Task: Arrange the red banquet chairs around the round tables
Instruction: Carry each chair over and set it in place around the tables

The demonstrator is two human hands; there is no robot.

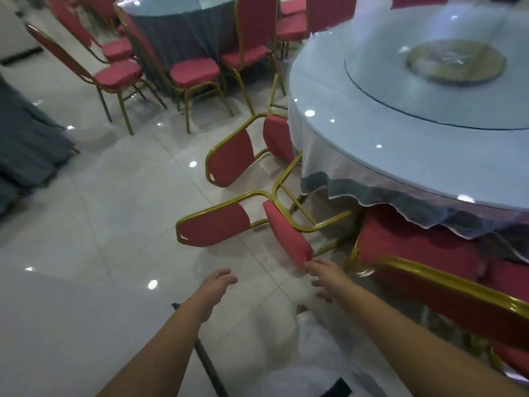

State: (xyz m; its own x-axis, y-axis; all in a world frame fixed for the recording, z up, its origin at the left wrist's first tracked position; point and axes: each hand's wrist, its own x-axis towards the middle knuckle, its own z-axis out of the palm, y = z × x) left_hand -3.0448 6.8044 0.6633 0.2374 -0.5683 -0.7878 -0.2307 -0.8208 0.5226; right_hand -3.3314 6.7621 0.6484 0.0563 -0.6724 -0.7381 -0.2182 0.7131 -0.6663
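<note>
Head view, banquet hall with a glossy tiled floor (100, 210).

(a) Hands. Both bare forearms reach forward from the bottom of the frame. The left hand (219, 285), lower centre, hangs over the floor with its fingers loosely extended and holds nothing. The right hand (325, 277), just to its right, has its fingers spread. Its foremost fingertip is at the lower corner of the seat cushion of the nearer tipped chair (217, 224), but blur leaves contact unclear.

(b) Tipped chairs. The nearer tipped chair lies on its back at centre frame, with the backrest flat toward the left, the seat cushion standing on edge and the gold legs pointing under the tablecloth. The farther tipped chair (232, 157) lies the same way just above it.

(c) Tables. The near round table (329, 90) fills the upper right. A sheer white overlay (343, 167) hangs over its grey skirt. Its top carries a glass turntable (386, 107) with a round gold disc (455, 63) at the hub. An upright chair back (415, 247) stands against this table at lower right. A second round table (183, 38) with a grey skirt stands at upper centre. Upright red chairs (194, 73) ring it, some facing outward.

(d) A further grey skirt (25, 138) is at the left edge.
</note>
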